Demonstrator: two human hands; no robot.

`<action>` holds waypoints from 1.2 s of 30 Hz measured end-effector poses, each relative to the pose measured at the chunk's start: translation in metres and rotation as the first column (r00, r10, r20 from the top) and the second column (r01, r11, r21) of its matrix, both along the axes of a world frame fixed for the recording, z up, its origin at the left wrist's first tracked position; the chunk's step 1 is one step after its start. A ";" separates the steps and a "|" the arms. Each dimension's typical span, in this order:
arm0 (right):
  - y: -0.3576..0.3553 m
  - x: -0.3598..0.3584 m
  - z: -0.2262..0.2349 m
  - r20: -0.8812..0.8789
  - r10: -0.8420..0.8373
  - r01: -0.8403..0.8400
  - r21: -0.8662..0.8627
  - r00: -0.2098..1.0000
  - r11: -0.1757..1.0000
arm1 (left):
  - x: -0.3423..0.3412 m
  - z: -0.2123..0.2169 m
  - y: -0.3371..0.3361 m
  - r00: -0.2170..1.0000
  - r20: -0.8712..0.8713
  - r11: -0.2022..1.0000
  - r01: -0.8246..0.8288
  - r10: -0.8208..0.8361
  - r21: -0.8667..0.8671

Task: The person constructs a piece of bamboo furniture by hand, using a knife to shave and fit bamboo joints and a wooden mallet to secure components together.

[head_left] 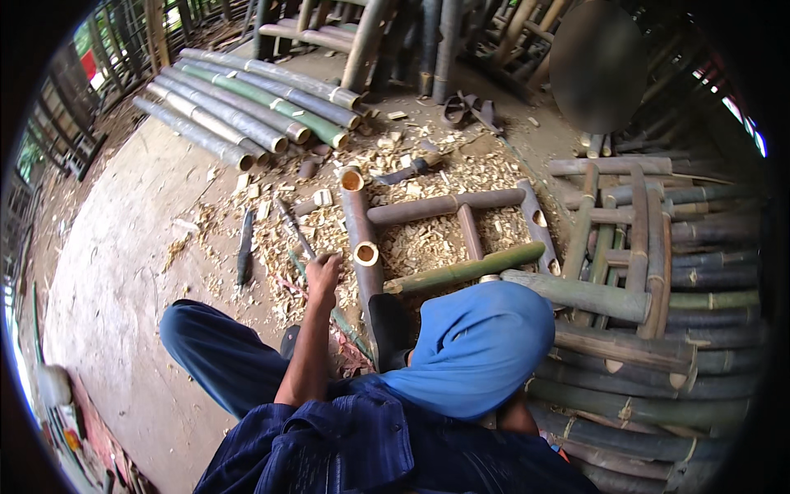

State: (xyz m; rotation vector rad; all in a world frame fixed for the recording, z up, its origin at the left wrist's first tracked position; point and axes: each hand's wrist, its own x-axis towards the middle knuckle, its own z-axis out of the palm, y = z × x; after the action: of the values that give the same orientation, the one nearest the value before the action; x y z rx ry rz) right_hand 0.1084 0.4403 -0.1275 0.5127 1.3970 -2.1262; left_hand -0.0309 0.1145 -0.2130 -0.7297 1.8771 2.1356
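I take the bamboo frame (461, 218) on the ground as my landmark: a ladder-like assembly of brown-grey poles with round holes cut through their walls and hollow cut ends showing pale rims.

My left hand (322, 272) is stretched out just left of the frame's near upright, its fingers curled together around the handle end of a long thin tool (295, 230) that lies slanted away over the wood chips (428, 247). The fingers look pressed together in a closed grasp, though the hand's back hides the fingertips. My right hand is hidden behind my blue-clad knee (481, 346), so I cannot tell how its fingers stand.

To do this grasp well, I judge I should take the handle far enough back for control, lift it clear of the chips without dragging, and keep the blade end pointed away from my foot (387, 329), which rests against the frame's near upright.

A green pole (465, 270) lies across the frame's near side, smoother and fresher than the rest. Left of the frame lies a dark blade-like tool (244, 247) on bare concrete. Beyond the frame, 5 or so long poles (239, 111) lie side by side, grey and green. Right of the frame sits a stack of finished frames (642, 272), weathered and knotty.
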 end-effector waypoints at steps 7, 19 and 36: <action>0.012 -0.110 -0.035 -0.272 0.399 -0.187 0.570 0.876 0.800 | -0.021 0.000 -0.027 0.987 0.155 0.993 -0.063 0.047 0.100; 0.001 -0.422 -0.142 -0.231 0.850 0.351 0.935 0.473 0.058 | -0.053 -0.100 -0.085 0.977 0.095 0.885 -0.129 0.190 -0.448; 0.016 -0.439 -0.096 -0.338 0.575 0.055 0.890 0.745 0.452 | -0.246 -0.098 -0.035 0.971 0.239 0.479 0.223 -0.028 -0.849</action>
State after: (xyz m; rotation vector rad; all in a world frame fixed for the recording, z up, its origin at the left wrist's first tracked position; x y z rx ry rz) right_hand -0.3309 0.4565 -0.2233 -0.1509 2.7407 -1.1408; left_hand -0.2768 0.0796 -0.3109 -0.8580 2.7477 0.7961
